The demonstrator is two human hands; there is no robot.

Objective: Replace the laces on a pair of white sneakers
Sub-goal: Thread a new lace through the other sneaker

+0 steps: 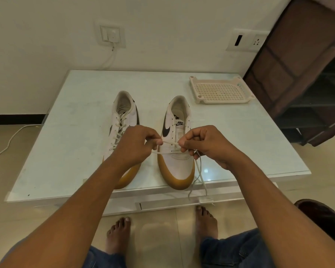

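Two white sneakers with tan soles and black swooshes stand toe-toward-me on a low white table (66, 117). The left sneaker (124, 115) is laced up its front. Over the right sneaker (177, 167), both hands work a white lace (170, 142) threaded across its lowest eyelets. My left hand (137, 144) pinches one stretch of the lace at the shoe's left side. My right hand (207, 144) pinches the other side, and loose lace ends (200, 175) hang from it over the table's front edge.
A cream perforated plastic tray (220, 90) lies at the table's back right. A dark brown fabric shoe rack (306, 70) stands to the right. A white cable (10, 140) runs from a wall socket to the floor. My bare feet (118, 235) are under the table's front.
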